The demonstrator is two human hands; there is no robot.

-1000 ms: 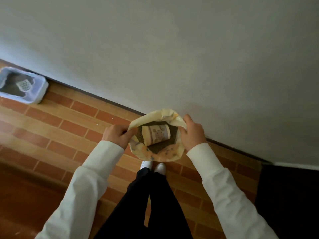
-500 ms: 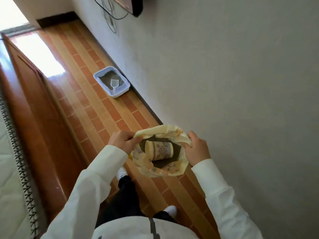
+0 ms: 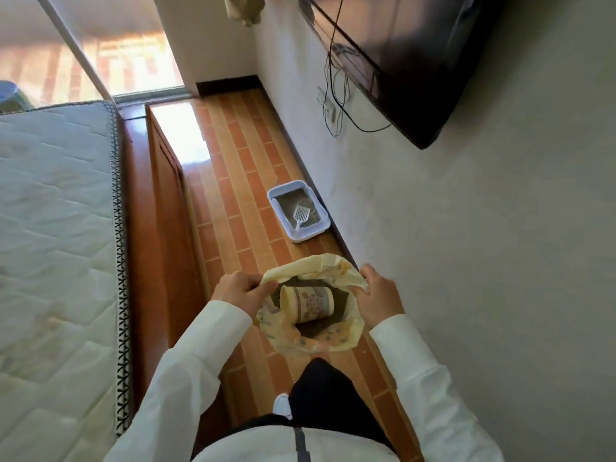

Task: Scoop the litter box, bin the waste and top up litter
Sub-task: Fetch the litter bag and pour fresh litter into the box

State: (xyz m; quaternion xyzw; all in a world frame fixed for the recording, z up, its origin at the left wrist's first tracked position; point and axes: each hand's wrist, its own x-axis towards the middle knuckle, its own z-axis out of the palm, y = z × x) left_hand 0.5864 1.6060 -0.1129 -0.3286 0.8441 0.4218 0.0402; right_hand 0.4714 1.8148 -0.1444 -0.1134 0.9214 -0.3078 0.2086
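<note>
I hold a pale yellow litter bag open in front of me, above the floor. My left hand grips its left rim and my right hand grips its right rim. Inside lies dark litter with a patterned cream cup on its side. Ahead on the floor, against the wall, sits the white litter box. It holds dark litter and a white slotted scoop leaning inside.
A narrow strip of orange tiled floor runs between the wall and a wooden bed frame with a white mattress. A dark TV with hanging cables is mounted on the right wall. A glass door is at the far end.
My view has swung from facing the wall to looking down the room, so the litter box now lies straight ahead. Both hands keep holding the bag, and my legs have stepped.
</note>
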